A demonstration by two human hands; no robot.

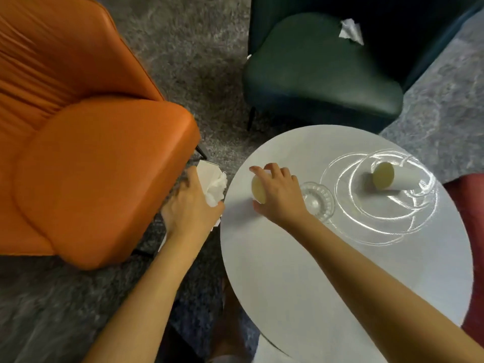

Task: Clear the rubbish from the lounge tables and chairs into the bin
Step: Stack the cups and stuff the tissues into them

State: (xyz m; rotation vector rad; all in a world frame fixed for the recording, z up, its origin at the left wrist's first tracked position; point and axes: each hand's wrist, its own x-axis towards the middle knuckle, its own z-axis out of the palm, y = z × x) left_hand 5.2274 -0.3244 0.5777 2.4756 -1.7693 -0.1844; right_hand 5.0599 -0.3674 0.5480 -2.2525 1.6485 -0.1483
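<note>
My left hand (190,208) holds a crumpled white tissue (216,188) together with white paper scraps, just off the left rim of the round white table (288,271). My right hand (277,195) curls around a paper cup (258,189) lying on its side on the table, its pale yellowish bottom facing me. A second paper cup (385,175) lies on its side inside a clear glass dish (387,218) further right. A crumpled white tissue (351,31) rests on the dark green chair (319,72).
An orange armchair (86,158) stands close on the left. A small clear glass ashtray (318,201) sits by my right wrist. Something red (468,231) shows beyond the table's right rim. Grey carpet (193,48) lies between the chairs.
</note>
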